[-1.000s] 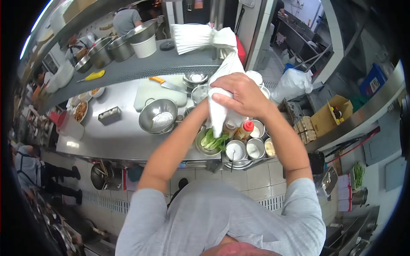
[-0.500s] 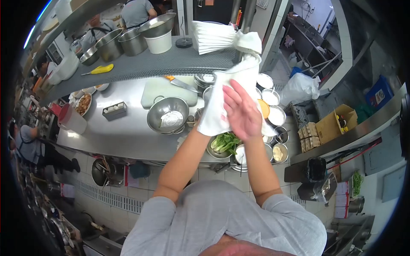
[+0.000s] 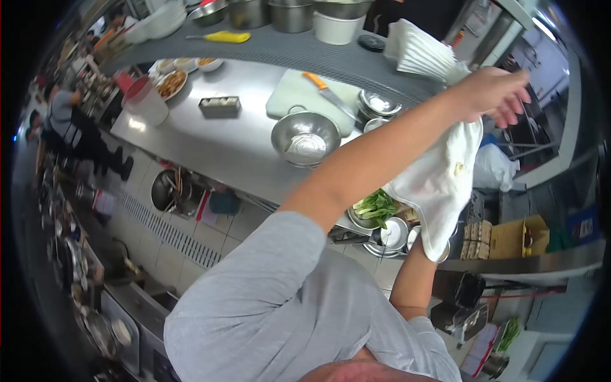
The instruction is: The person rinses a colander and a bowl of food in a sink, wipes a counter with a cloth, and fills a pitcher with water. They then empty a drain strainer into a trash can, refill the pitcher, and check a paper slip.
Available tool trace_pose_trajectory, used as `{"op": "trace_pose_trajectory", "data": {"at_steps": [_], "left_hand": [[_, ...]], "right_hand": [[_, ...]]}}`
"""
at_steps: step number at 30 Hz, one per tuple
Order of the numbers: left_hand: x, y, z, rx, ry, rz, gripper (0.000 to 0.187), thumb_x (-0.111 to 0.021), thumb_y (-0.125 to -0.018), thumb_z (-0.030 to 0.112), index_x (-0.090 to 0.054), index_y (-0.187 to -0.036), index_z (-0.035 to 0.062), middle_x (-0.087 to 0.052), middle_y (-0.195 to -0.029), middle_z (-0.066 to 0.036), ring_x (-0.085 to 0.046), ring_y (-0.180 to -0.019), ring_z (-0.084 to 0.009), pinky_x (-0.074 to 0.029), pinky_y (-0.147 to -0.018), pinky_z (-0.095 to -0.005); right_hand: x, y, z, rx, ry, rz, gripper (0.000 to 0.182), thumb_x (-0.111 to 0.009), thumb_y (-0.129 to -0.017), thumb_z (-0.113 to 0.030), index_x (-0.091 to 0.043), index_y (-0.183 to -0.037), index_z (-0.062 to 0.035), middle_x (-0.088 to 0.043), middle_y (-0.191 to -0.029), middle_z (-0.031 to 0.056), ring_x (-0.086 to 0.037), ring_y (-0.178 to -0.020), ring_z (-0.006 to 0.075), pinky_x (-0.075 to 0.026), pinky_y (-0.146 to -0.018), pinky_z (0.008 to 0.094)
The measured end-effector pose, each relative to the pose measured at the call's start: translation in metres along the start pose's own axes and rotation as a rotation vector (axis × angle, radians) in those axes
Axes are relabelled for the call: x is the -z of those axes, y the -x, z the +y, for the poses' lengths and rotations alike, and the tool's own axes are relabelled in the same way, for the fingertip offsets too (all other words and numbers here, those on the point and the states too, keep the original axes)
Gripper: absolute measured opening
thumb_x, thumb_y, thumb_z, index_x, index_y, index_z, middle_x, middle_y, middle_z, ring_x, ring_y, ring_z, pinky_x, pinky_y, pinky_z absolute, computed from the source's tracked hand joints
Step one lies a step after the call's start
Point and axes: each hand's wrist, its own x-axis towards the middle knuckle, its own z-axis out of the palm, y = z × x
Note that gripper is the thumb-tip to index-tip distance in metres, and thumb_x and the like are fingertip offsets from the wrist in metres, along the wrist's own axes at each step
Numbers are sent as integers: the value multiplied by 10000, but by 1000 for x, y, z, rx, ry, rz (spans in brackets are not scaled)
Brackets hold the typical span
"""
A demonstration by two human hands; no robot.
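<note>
Far shelf point(image 3: 286, 52): yellow-handled tool point(image 3: 228, 37) left, white tub point(image 3: 335, 28) right. Counter point(image 3: 197, 143): orange-handled knife point(image 3: 329, 94) lies on pale cutting board point(image 3: 286, 97), steel bowl point(image 3: 286, 130) at its near edge, grey box point(image 3: 219, 110) farther left. Leafy greens point(image 3: 375, 207) nearer, right.

I see one head-worn camera looking forward and steeply down past the nearby shirt point(image 3: 254, 286), its wide, tilted view taking in the tabletop point(image 3: 197, 143) and, farther off, the shelf point(image 3: 280, 51).

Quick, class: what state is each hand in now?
Left hand: open; contact with white cloth unclear.
Right hand: hidden behind the cloth; grip cannot be told.
</note>
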Motion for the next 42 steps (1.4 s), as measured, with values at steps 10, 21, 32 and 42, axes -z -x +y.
{"op": "trace_pose_trajectory", "data": {"at_steps": [10, 21, 32, 42], "left_hand": [[11, -21, -122, 145, 1204, -138, 956, -384, -866, 799, -411, -1290, -57, -545, -1204, -323, -598, -1059, -423, -515, -879, -506], [58, 152, -88, 454, 609, 134, 1089, -180, -891, 815, -384, -1417, -117, -452, -1452, -256, -428, -1362, -363, -284, -1158, -487], [-3, 101, -77, 217, 462, 249, 606, -413, -1014, 534, -503, -1364, 48, -604, -1306, -103, -600, -1182, -218, -453, -1056, -409], [107, 120, -125, 338, -317, 313, 406, -598, -972, 193, -596, -1275, -76, -629, -1221, -141, -580, -1134, -185, -433, -1013, -311]], "right_hand": [[-33, -44, -7, -60, -170, 141, 486, -430, -1015, -369, -482, -1350, -20, -596, -1243, 131, -604, -1106, 241, -522, -931, 374], [31, -34, 4, -338, -181, -336, 454, -554, -961, -306, -525, -1281, 16, -662, -1138, 141, -645, -1074, 307, -508, -960, 409], [-39, -91, -19, 241, 416, -105, 305, -671, -802, -236, -664, -1033, -37, -667, -902, 151, -624, -835, 372, -515, -735, 440], [3, 98, -15, 400, 1140, -380, 465, -653, -856, -230, -573, -1268, -30, -566, -1318, 193, -534, -1216, 358, -450, -1009, 430]]}}
